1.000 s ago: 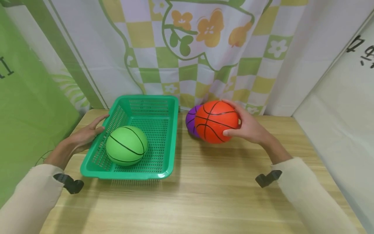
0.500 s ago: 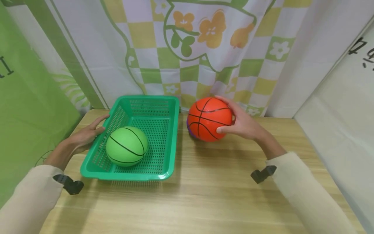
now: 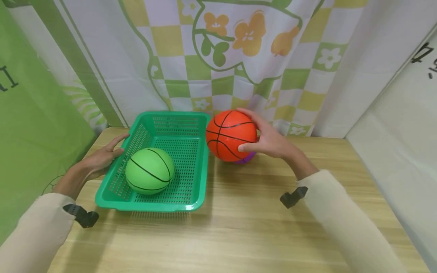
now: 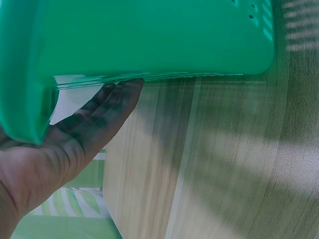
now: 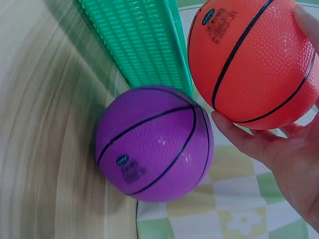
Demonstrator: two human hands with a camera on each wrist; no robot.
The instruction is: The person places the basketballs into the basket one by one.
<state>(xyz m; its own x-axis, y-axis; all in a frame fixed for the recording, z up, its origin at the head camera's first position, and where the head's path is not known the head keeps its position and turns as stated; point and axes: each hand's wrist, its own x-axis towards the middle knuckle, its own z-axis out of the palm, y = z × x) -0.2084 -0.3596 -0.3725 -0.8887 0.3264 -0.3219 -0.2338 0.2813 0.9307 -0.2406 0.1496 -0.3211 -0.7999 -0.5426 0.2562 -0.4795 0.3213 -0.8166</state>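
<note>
An orange-red toy basketball (image 3: 231,135) is gripped in my right hand (image 3: 269,138), thumb at its front and fingers at its back. It is held up beside the right rim of a green plastic basket (image 3: 201,178). Under it, mostly covered in the head view, a purple toy basketball (image 5: 154,144) sits on the table against the curtain side. Inside the basket lies a green toy basketball (image 3: 149,170), toward the left. My left hand (image 3: 100,159) touches the basket's left side; in the left wrist view its extended fingers (image 4: 112,112) lie against the outer wall below the rim.
The wooden table (image 3: 256,223) carries the basket and balls. A checked, flowered curtain (image 3: 222,83) hangs at its back edge. A green panel (image 3: 30,113) stands at the left, a white wall (image 3: 403,144) at the right.
My right hand has carried the orange-red basketball left, from in front of the purple one to the basket's right rim. The left hand and basket stay in place.
</note>
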